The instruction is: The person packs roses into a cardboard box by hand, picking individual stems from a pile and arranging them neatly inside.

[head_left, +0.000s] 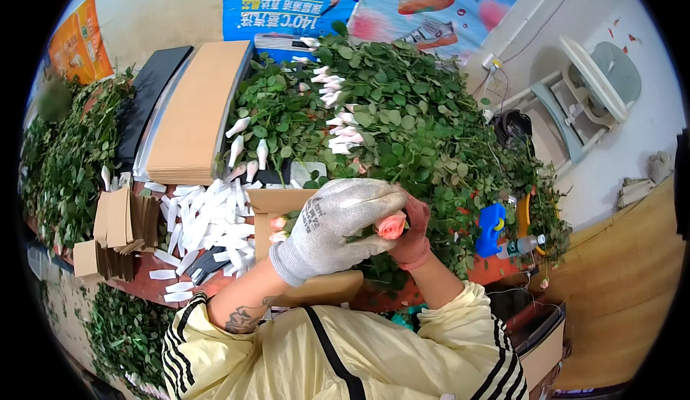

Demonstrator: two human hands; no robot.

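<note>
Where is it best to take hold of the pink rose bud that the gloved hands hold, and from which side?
Probably the green stem just under the pink rose bud, from the left, where the left hand already wraps it. The petals look soft; the right hand cups them behind.

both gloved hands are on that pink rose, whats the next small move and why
Probably slip one of the white sleeves over the pink rose bud. The left hand in a grey glove wraps the stem, the right hand in a red glove cups the bud, which is bare, while buds in the rose pile behind wear white sleeves.
</note>
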